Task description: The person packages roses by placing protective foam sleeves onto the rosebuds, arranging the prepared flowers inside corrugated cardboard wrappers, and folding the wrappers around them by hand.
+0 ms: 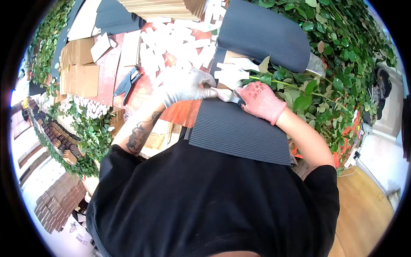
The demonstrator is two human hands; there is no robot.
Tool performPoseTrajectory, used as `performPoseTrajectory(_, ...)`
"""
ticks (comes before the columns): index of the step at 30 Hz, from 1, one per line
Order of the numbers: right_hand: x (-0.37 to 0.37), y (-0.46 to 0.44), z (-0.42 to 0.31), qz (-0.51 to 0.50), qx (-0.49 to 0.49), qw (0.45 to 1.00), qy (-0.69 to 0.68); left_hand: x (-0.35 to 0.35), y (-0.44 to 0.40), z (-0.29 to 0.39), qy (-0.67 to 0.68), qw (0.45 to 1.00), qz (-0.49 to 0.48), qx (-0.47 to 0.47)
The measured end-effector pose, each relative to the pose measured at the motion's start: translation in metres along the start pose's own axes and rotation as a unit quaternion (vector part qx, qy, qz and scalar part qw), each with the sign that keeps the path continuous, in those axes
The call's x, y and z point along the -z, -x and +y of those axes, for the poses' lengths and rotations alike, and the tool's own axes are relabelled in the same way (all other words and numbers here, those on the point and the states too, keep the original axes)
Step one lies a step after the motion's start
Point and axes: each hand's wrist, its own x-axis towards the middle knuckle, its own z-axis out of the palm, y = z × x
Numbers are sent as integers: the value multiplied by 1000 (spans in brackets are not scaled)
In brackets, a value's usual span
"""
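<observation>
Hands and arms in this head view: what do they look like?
The left hand wears a whitish-grey glove; the left forearm bears a dark tattoo. The right hand wears a pinkish-red glove with dark markings on its back. Both arms come out of short black sleeves, leaving the forearms bare.

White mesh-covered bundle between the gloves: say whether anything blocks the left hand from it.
Nothing visible does: the left hand is right at one end of the white mesh-covered bundle. The ribbed dark sheet lies beneath, not between them.
</observation>
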Motion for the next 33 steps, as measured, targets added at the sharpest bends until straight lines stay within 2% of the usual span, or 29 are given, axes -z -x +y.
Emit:
performPoseTrajectory(1,-2,1,0,29,-3,999,-14,-5,2,-3,-13,996,32,-87)
performPoseTrajectory(2,-7,1,1,25,1,1000,-13,-8,-1,-3,-18,997,-11,-69)
performPoseTrajectory(3,-12,2,1,53,-11,998,-33,-6,-3,-6,-16,998,-9,-67)
performPoseTrajectory(5,-13,0,3,85,-28,995,-52,0,-8,-9,-7,993,-90,-73)
performPoseTrajectory(7,-8,-4,4,-54,-71,991,-98,9,-3,-15,-35,992,-72,-97)
performPoseTrajectory(9,-14,-3,8,-21,-55,993,-102,16,2,-33,-60,989,-53,-121)
performPoseTrajectory(11,-19,-3,8,-10,-56,995,-86,17,11,-66,-83,994,-4,-74)
performPoseTrajectory(13,-18,-1,5,-5,-58,995,-76,48,30,-57,-180,972,-44,141)
performPoseTrajectory(14,-17,0,4,-1,-59,996,-60,44,44,-80,-265,957,107,49)
performPoseTrajectory(15,-14,0,3,0,-56,998,-39,56,40,-55,-196,971,82,113)
performPoseTrajectory(17,-4,0,-3,-27,-51,998,-20,64,35,-10,-98,994,41,-15)
performPoseTrajectory(19,-2,0,-1,-10,-37,999,-11,37,20,7,-1,984,19,-178)
performPoseTrajectory(21,2,1,-2,-29,-45,999,9,15,2,14,125,968,-95,-196)
performPoseTrajectory(23,7,3,2,-14,-30,999,-28,9,-2,8,106,973,-95,-184)
performPoseTrajectory(24,12,1,6,-9,-35,994,-108,8,-3,7,85,976,-108,-169)
performPoseTrajectory(25,19,1,8,-11,-33,994,-104,8,-2,8,87,976,-103,-169)
performPoseTrajectory(27,31,3,8,130,-117,977,-121,8,2,10,54,978,-95,-175)
performPoseTrajectory(28,30,4,7,206,-114,969,-76,8,3,10,53,979,-93,-177)
performPoseTrajectory(31,23,0,5,230,-112,966,-41,9,3,10,79,978,-91,-171)
performPoseTrajectory(33,11,-3,4,234,-71,970,-6,11,4,12,53,975,-110,-186)
